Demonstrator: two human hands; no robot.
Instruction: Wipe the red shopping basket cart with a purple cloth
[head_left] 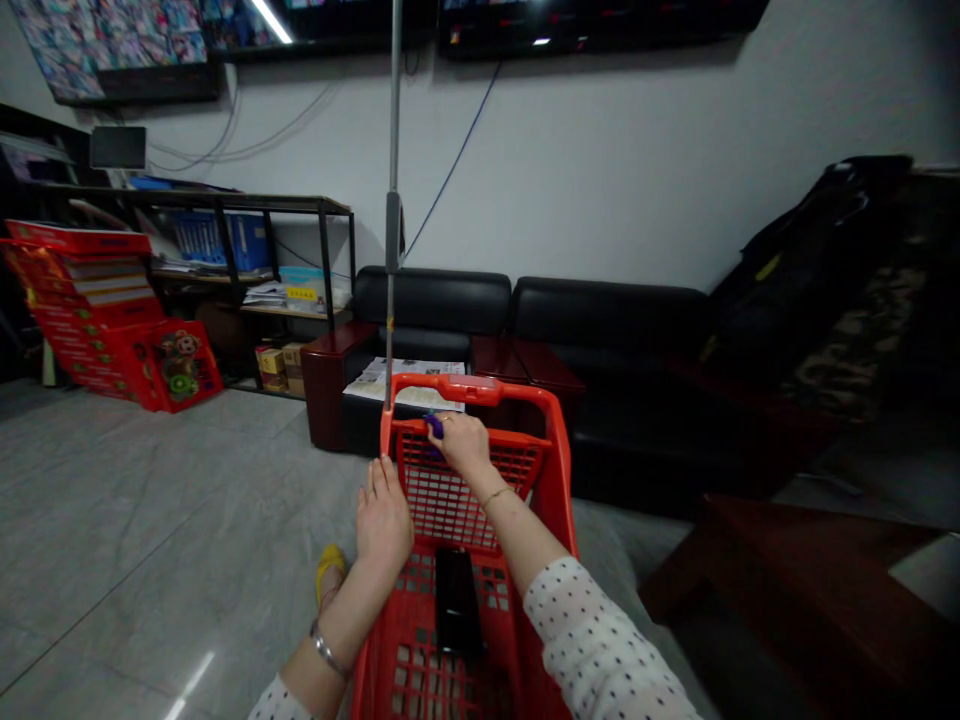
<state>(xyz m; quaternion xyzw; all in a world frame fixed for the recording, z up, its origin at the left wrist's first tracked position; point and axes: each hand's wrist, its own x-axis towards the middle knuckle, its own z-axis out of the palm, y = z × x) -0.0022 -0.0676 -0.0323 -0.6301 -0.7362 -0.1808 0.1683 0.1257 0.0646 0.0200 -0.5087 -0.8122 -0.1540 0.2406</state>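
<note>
A red plastic shopping cart (559,470) with a slatted basket stands in front of me. My left hand (384,515) lies against its left rim with the fingers stretched out. Near the top of the basket's far panel, my right hand (463,445) is closed on a purple cloth (434,428); most of the cloth is hidden by the fingers. The cart's red handle (469,388) arches just beyond that hand. A black phone (457,600) lies on the bottom of the basket. From the handle's left corner rises a thin metal pole (394,130).
Behind the cart are black sofas (607,310) with dark red wooden armrests, and newspapers (364,385) on one seat. Red boxes (97,330) are stacked at left beside a shelf (292,203). A dark red wooden table (810,570) stands at right. Screens (600,25) hang above.
</note>
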